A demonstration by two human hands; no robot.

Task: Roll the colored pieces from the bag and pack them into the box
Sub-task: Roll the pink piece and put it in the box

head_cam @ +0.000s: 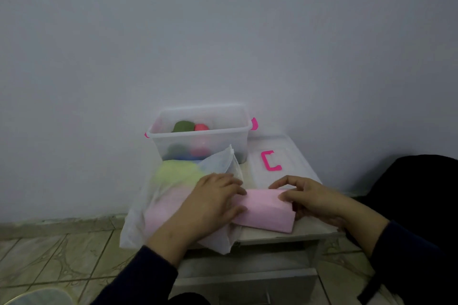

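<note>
My left hand (215, 202) and right hand (309, 199) both hold the pink piece (266, 213) at the worktop's (285, 235) near edge — left fingers curled over its left end, right fingers pinching its upper right side. It lies flat, folded over (how far rolled, I cannot tell). The white bag (173, 195) sits at the near left corner, touching the piece, with yellow-green and pink showing through. The clear box (200, 136) stands at the far edge, holding green, red and blue rolls — its lid (280, 163) lies just right.
</note>
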